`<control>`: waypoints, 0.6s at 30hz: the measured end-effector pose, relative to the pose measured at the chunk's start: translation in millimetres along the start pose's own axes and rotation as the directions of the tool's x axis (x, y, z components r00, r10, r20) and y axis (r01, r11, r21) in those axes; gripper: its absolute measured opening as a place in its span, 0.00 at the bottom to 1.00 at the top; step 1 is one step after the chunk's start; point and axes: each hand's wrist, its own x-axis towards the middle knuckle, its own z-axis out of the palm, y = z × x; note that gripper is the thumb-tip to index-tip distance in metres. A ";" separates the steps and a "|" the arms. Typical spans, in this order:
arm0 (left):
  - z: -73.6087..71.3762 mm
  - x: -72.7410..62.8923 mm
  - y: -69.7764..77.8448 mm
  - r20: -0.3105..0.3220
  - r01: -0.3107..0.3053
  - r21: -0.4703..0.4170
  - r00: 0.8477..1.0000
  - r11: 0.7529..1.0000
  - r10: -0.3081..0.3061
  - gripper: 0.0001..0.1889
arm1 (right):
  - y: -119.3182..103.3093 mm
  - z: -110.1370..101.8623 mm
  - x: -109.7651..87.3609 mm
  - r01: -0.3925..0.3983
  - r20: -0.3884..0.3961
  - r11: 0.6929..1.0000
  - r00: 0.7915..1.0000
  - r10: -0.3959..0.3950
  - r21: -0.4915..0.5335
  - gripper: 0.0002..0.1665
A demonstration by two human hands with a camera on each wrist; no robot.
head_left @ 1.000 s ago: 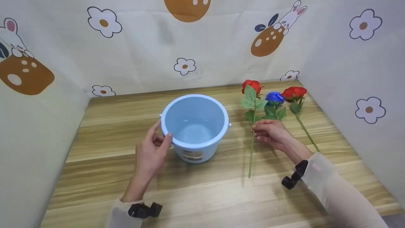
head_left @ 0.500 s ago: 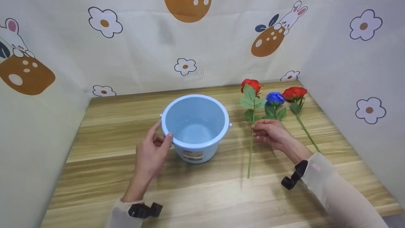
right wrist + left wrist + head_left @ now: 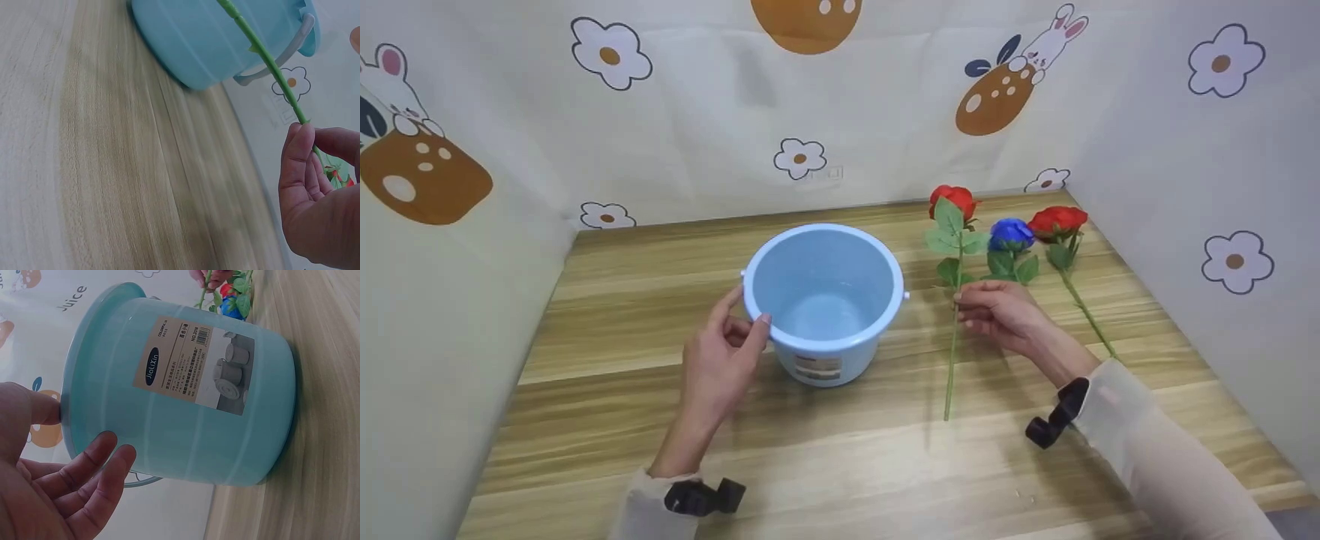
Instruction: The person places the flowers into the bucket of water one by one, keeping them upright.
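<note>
A light blue plastic bucket (image 3: 829, 360) stands upright on the wooden table. My left hand (image 3: 720, 367) holds it by the left side of the rim, with the thumb at the near rim and a finger by the handle pivot; in the left wrist view, other fingers lie near its wall. My right hand (image 3: 1005, 319) pinches the green stem of a red rose (image 3: 952, 202), right of the bucket. In the right wrist view the bare rose stem (image 3: 264, 53) slants across the bucket. The rose's bloom points to the back wall, its stem end toward me.
Right of the held rose lie a blue rose (image 3: 1011, 235), partly hidden by my right hand, and another red rose (image 3: 1057, 223). The bucket's handle (image 3: 284, 53) hangs at its far side. A patterned cloth (image 3: 697, 135) encloses the table (image 3: 645, 300) at back and sides.
My right hand and the red rose have shifted very slightly left, toward the bucket. The left hand and the bucket have stayed in place.
</note>
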 end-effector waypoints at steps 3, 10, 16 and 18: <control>0.1 -0.9 -0.3 0.010 0.020 -0.002 1.000 1.000 -0.020 0.31 | -0.2 0.5 -0.5 0.002 0.005 1.000 1.000 -0.002 0.005 0.06; -0.7 -0.5 -0.9 0.019 0.030 0.009 0.999 1.000 -0.030 0.31 | -1.5 3.0 0.2 -0.006 0.011 1.000 1.000 0.006 0.012 0.05; 0.1 -0.6 -1.3 0.008 0.002 0.006 1.000 1.000 -0.002 0.30 | -3.1 5.1 0.5 -0.016 0.019 0.999 1.000 0.016 0.029 0.09; 0.7 -0.6 -2.1 0.004 -0.007 0.006 1.000 1.000 0.007 0.30 | -3.7 5.9 0.4 -0.014 0.022 1.000 1.000 0.014 0.026 0.11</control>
